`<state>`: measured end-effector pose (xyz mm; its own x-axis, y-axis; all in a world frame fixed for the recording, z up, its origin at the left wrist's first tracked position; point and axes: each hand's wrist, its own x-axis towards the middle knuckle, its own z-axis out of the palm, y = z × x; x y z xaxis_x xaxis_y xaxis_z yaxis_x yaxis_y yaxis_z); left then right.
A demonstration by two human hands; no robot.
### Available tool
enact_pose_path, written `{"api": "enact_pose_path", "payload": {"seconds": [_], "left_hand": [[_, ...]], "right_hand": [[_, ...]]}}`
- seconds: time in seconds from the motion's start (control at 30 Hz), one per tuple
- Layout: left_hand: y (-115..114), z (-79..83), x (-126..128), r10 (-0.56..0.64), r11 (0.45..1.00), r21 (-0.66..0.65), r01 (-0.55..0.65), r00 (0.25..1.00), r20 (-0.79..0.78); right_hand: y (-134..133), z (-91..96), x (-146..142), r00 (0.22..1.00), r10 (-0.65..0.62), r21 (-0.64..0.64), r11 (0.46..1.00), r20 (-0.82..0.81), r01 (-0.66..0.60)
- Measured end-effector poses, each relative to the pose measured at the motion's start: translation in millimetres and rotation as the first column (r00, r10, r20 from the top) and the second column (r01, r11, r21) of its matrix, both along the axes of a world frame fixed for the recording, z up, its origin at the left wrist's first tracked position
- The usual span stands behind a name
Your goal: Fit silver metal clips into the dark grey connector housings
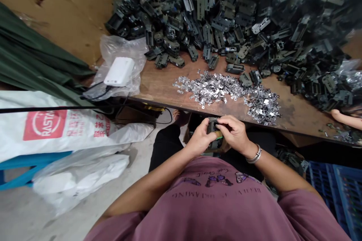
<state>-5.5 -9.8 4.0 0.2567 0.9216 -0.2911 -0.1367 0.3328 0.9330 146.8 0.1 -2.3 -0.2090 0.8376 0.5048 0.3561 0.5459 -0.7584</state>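
My left hand (200, 139) and my right hand (233, 133) meet in front of my body, just below the table edge. Both grip a dark grey plastic part (213, 130) that has a small yellow-green piece (218, 134) at its side, and my fingers hide much of it. A heap of similar dark plastic parts (223, 15) covers the far side of the wooden table (158, 86). A pile of shiny metal clips (223, 92) lies on the wood nearest my hands.
A co-worker's hand (345, 118) reaches in at the right table edge. A white power bank (119, 71) lies on a plastic bag at the table's left. A green tarp, a white woven sack and a blue plastic crate sit around me, below and beside the table.
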Motion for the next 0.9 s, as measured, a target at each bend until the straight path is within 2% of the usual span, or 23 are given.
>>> {"api": "enact_pose_path", "payload": {"seconds": [0.17, 0.47, 0.57, 0.7, 0.8, 0.9], "left_hand": [[-1.8, -1.2, -3.9, 0.005, 0.994, 0.105, 0.012, 0.987, -0.162], [-4.2, -1.1, -3.2, 0.028, 0.978, 0.205, 0.032, 0.959, -0.283], [-6.8, -3.6, -2.6, 0.046, 0.969, 0.24, 0.058, 0.913, -0.406], [-11.0, -1.5, -4.1, 0.027, 0.95, 0.264, 0.167, 0.798, -0.602], [-12.2, 5.2, -7.3, -0.029, 0.932, 0.255, 0.26, 0.751, -0.659], [-10.6, 9.0, -11.7, 0.033, 0.884, 0.38, 0.272, 0.774, -0.633]], "right_hand": [[-3.8, -4.9, 0.9, 1.0, -0.017, 0.017, 1.0, -0.014, 0.017], [-8.0, -7.5, -1.6, 1.0, -0.017, 0.012, 1.0, 0.006, 0.017], [-10.3, -12.3, -1.6, 0.996, -0.039, 0.056, 0.998, 0.076, 0.035], [-13.6, -16.3, 0.5, 0.982, -0.035, 0.149, 0.989, 0.186, 0.007], [-14.1, -12.9, 6.8, 0.984, 0.065, 0.061, 0.995, 0.166, -0.076], [-15.1, -7.6, 16.2, 0.993, 0.097, -0.084, 0.992, 0.068, -0.091]]}}
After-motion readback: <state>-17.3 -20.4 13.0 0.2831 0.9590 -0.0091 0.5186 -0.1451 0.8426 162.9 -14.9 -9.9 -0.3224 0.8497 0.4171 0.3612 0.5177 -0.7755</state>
